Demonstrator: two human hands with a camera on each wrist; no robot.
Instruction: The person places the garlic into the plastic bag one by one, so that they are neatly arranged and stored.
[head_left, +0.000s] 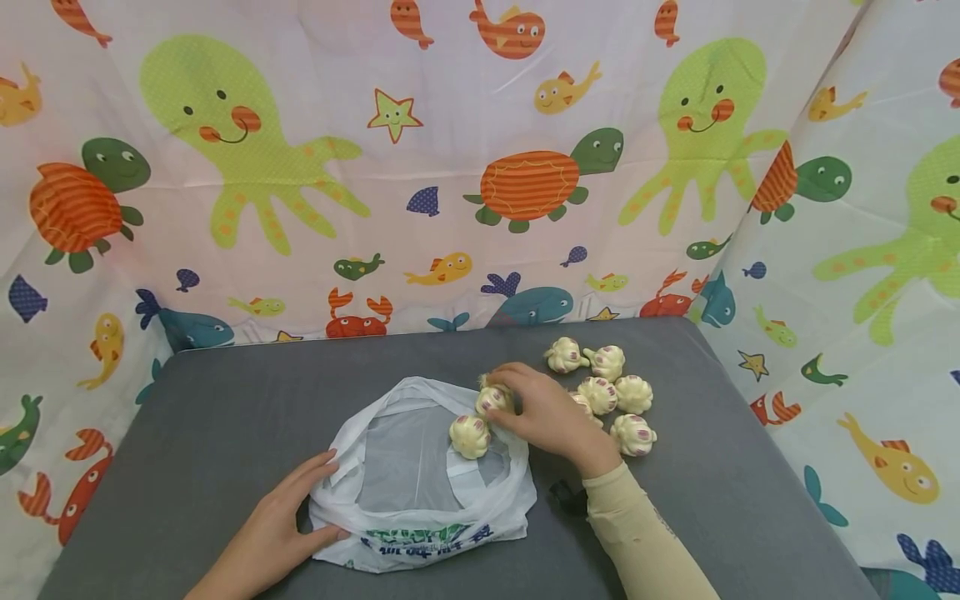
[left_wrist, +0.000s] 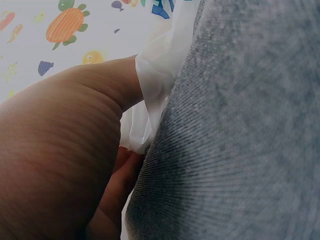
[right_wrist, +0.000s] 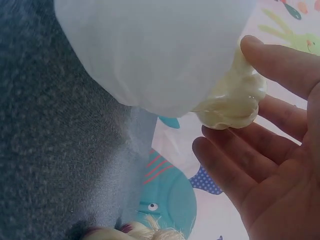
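A white plastic bag [head_left: 427, 533] with green and blue print lies with its mouth wide. My left hand [head_left: 279, 521] holds its left rim, thumb at the front and fingers at the side; in the left wrist view the thumb touches the white plastic [left_wrist: 155, 80]. My right hand [head_left: 551, 417] grips a garlic bulb [head_left: 492, 400] over the bag's right rim. A second bulb [head_left: 470, 437] sits just below and left of it, over the bag's mouth. In the right wrist view, thumb and fingers hold a pale bulb [right_wrist: 232, 100] beside the bag.
Several garlic bulbs [head_left: 633, 394] lie grouped on the grey table [head_left: 255, 400], right of and behind the right hand. A small black object [head_left: 567, 498] lies beside the right forearm. A patterned curtain [head_left: 450, 183] with sea animals hangs behind the table and along both sides.
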